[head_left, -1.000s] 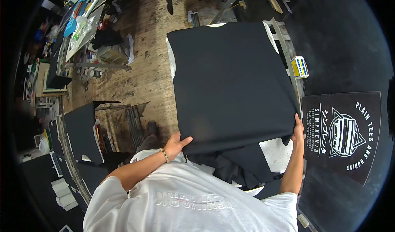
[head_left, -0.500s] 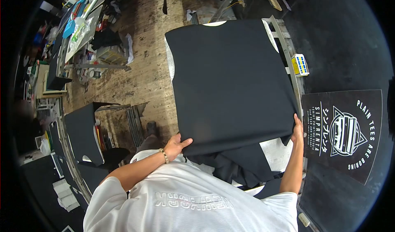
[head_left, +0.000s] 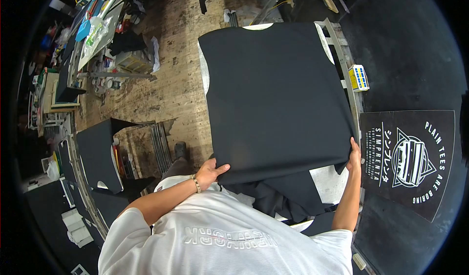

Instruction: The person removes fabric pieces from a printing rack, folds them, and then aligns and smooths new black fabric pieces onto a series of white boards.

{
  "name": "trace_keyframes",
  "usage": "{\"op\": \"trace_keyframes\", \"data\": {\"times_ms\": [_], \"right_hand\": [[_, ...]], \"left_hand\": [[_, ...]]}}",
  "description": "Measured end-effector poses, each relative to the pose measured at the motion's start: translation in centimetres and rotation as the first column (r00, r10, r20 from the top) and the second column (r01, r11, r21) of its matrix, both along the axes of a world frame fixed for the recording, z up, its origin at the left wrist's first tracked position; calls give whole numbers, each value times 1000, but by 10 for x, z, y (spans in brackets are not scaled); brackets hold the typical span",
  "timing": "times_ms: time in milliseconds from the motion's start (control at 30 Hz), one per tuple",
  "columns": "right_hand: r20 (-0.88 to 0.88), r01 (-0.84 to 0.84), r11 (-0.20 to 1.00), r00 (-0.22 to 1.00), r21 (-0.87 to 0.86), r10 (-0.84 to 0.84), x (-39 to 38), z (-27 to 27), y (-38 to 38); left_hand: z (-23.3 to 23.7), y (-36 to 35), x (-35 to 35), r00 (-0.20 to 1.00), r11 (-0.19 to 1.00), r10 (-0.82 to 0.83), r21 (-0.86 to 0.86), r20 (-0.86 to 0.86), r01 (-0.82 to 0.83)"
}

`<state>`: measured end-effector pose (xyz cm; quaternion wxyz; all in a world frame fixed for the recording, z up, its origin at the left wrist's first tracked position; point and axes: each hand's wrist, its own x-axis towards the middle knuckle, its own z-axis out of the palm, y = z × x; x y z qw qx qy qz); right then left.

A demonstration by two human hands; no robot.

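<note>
Left grip first: what did you see on your screen?

I saw it at the near left corner of the black cloth. The thumb lay on top and the fingers were tucked under the edge. So it was pinching the cloth. A bead bracelet sat on that wrist.

And the right grip?

It was at the near right corner of the same cloth, right on the edge. The fingers pointed away from the body. I could not tell if it was pinching or only pressing.

Where was the cloth?

It lay flat and spread out on the pale surface, between the two grips. It covered almost all of it. Only a bit of the surface showed by the right grip and at the far corners. More black cloth was bunched up under the near edge, close to my white shirt.

What was around it?

A black sheet with a white logo lay just to the right, near the right grip. Some of its words read "PLAIN TEES ARE BORING". A little yellow and blue box sat on the metal frame beside the cloth. To the left was the wooden floor, and another black board stood well apart from the cloth. One shoe showed on the floor near the left grip.
</note>
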<state>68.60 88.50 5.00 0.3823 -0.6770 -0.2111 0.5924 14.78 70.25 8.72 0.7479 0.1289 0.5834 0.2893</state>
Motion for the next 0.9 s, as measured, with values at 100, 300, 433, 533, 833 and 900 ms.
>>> {"op": "trace_keyframes", "data": {"times_ms": [100, 300, 433, 533, 833, 900], "right_hand": [[-16, 4, 1000, 1000, 4, -4, 0, -1, -1], [-14, 22, 1000, 1000, -6, -22, 2, -1, -4], [-5, 22, 1000, 1000, -9, -22, -3, 4, -5], [-30, 27, 1000, 999, -16, -28, -2, 4, -7], [-41, 2, 1000, 999, -14, -2, 2, 1, -8], [-38, 2, 1000, 999, -17, -2, 5, -3, -8]], "left_hand": [[3, 1, 1, 1000, 1000, 0, -29, 10, 1], [-2, -3, 1, 1000, 999, -15, -35, -17, 15], [-7, -5, -1, 1000, 999, -17, -33, -17, 16], [-7, -5, -2, 997, 994, -68, -83, -34, 65], [-6, -2, 0, 995, 990, -90, -116, -43, 84], [-8, -3, 0, 991, 985, -114, -137, -64, 104]]}}
